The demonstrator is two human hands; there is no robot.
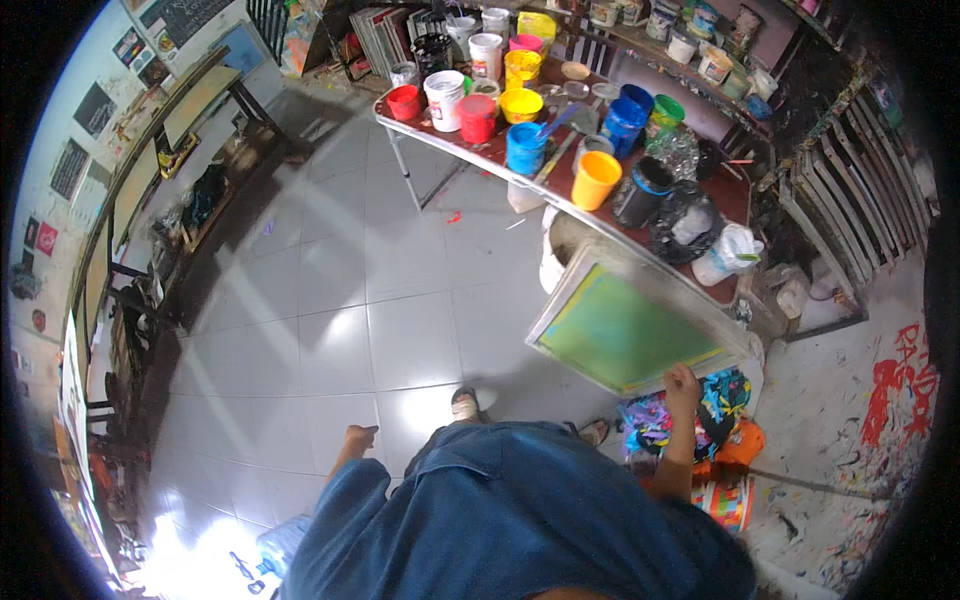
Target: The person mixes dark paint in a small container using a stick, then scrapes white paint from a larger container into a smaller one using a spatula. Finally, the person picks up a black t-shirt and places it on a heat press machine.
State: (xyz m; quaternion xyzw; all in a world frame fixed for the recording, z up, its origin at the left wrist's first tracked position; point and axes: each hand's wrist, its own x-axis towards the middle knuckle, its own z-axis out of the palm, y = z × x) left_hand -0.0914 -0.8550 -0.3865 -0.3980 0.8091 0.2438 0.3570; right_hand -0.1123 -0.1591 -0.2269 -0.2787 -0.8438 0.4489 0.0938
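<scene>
My right hand [682, 388] is closed on the near right edge of a screen printing frame [628, 330]. The frame has pale borders and green mesh with yellowish edges. It is tilted beside the table, its upper part in front of a whitish bucket [552, 250]. Low on my left side, my left hand [358, 440] hangs over the floor with its fingers curled. A small dark shape juts from it; I cannot make out what it is.
A dark red table [470, 150] carries several paint tubs, including an orange tub [597, 180]. Colourful stained rags [650, 422] lie by my right arm. More frames [850, 190] lean at the right wall, and a long bench [190, 90] runs along the left. Grey tiled floor [330, 300] lies between.
</scene>
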